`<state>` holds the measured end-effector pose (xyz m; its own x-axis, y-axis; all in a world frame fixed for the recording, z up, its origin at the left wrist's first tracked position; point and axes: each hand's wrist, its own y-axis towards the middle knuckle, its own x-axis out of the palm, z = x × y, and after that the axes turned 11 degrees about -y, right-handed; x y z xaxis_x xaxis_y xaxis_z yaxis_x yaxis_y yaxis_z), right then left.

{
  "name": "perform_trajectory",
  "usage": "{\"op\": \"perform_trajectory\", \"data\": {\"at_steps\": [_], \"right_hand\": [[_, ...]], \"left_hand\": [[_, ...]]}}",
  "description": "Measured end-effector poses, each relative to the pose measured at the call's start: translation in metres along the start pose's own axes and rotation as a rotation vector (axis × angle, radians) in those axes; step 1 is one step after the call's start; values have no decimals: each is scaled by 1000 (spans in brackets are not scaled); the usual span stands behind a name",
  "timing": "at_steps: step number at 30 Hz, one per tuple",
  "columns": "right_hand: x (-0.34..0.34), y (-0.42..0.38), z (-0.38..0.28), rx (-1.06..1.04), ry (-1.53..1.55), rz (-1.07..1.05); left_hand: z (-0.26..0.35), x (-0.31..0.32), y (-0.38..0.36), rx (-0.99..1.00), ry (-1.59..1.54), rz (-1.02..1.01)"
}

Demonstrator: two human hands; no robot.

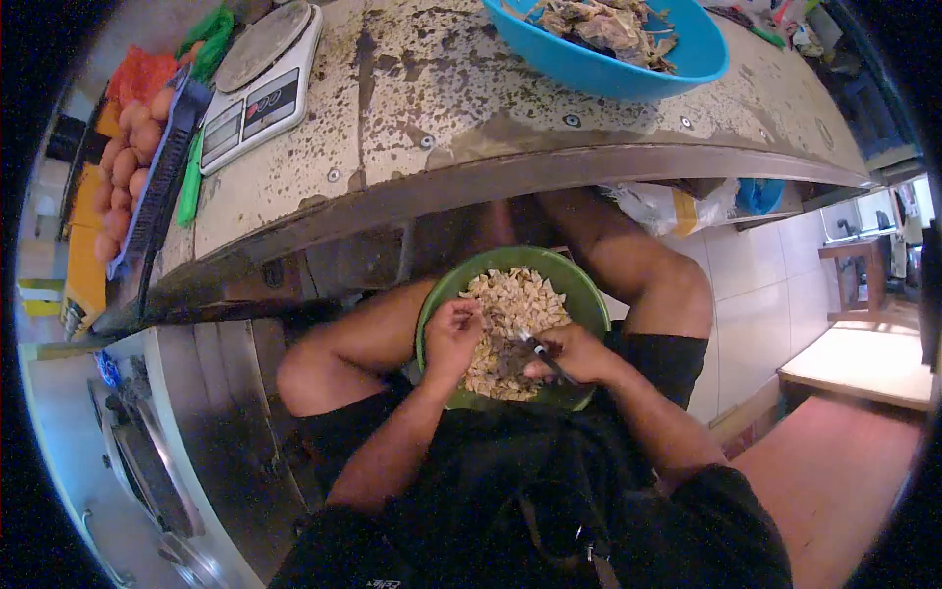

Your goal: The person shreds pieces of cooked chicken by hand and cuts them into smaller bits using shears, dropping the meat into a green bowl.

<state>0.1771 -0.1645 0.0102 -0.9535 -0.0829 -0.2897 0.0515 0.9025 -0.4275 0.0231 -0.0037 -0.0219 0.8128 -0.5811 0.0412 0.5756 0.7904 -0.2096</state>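
Note:
A green basin point(429, 306) sits between the knees, holding many pale garlic cloves point(525, 297), with darker bits of skin among them. Over the basin's left side is my left hand point(454, 340), its fingertips pinched together; what is between them is too small to make out. My right hand point(577, 355), above the right part of the basin, is closed around a small knife point(557, 367) with a black handle and a pale band. The knife's short blade points up and left toward my left hand, apart from it.
A stained counter point(412, 108) runs ahead above the knees. On it are a blue basin point(628, 74) of plucked, cooked-looking meat pieces, a white kitchen scale point(265, 108), a green-handled tool point(189, 182) and a tray of brown eggs point(128, 167). A reddish bench point(834, 481) stands at right.

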Motion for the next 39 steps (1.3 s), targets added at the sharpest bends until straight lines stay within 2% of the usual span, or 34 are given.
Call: {"op": "perform_trajectory", "data": {"at_steps": [1,3,5,7,9,10,12,13,15,19,23,26,29,31,32,34,35,37,39], "right_hand": [[-7,-1,2,22,19,33],[-18,-2,-1,44,43,64],[-28,-7,-13,133,307,139],[-25,-4,-1,125,240,206],[-22,-2,10,37,227,253],[-30,-5,-1,128,193,158],[-31,-6,-10,126,225,164],[-30,-6,-7,124,215,168],[-24,-3,1,112,217,173],[-19,1,7,111,193,138],[-13,5,16,64,82,114],[-14,6,11,25,51,125],[-16,6,6,112,-28,98],[-13,7,13,57,-14,131],[-11,6,16,120,64,124],[-12,4,7,85,8,156],[-12,3,3,60,-37,191],[-7,4,5,79,48,171],[-3,5,6,-34,-192,229]], "left_hand": [[5,-2,1,-4,0,4],[16,-7,2,546,578,-100],[21,-3,-4,511,612,-156],[23,0,-7,474,641,-215],[23,-1,-12,310,724,-446],[24,-1,-17,288,722,-453],[22,2,-24,31,942,-860],[8,2,-29,22,940,-866],[-17,3,-34,19,1036,-1041],[-18,7,-35,83,852,-971],[-39,9,-35,134,915,-1022],[-42,8,-35,53,974,-980],[-27,12,-37,-5,976,-888],[-26,14,-34,-61,1066,-910],[-25,14,-33,-57,1067,-898],[-2,17,-27,-177,1054,-946],[-2,16,-25,-170,1056,-937],[-6,11,-23,34,779,-734],[-7,8,-19,84,670,-704]]}}
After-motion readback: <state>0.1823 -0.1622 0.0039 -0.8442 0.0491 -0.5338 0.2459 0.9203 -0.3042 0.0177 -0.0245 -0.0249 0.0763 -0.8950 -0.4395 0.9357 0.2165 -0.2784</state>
